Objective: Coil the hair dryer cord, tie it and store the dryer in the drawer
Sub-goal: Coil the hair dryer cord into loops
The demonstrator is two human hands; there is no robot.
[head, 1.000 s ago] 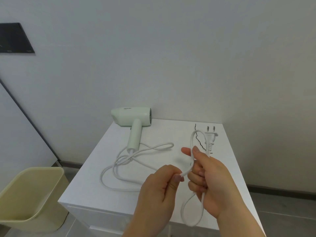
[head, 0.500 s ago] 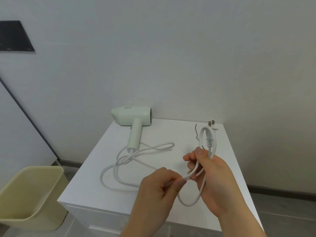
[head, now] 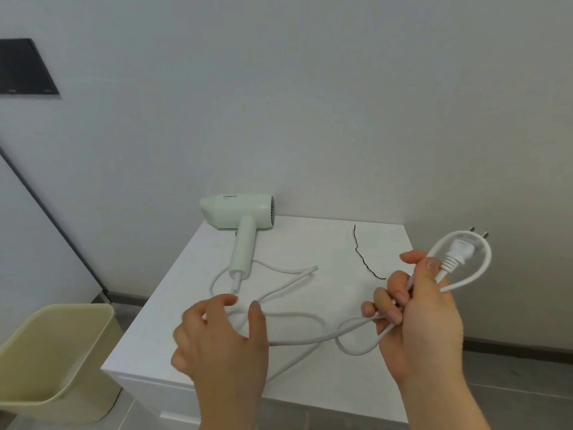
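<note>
Left hand (head: 220,339) low at 7 o'clock of the view, blurred, fingers loose and spread wide, thumb apart from index, gripping nothing that shows; white cord (head: 356,352) passes just under its thumb, contact unclear; right hand (head: 424,318) at 4 o'clock, fingers curled round a small bundle of cord loops; one loop droops from the fist toward 7 o'clock, another arcs out at 1 o'clock round the plug (head: 459,252), prongs aimed up and away; between the hands the cord hangs in a slack curve over the white tabletop (head: 310,240); further on it lies in loose bends on the surface and runs to the handle base of the hair dryer (head: 238,218); dryer pale green, on its side at the tabletop's 11 o'clock corner, by the wall, handle pointing toward the person; thin black twist tie (head: 357,251) lies at the tabletop's 1 o'clock, apart from the cord; yellowish bin (head: 77,383) on the floor at 8 o'clock; dark panel (head: 24,66) on the wall at 10 o'clock.
</note>
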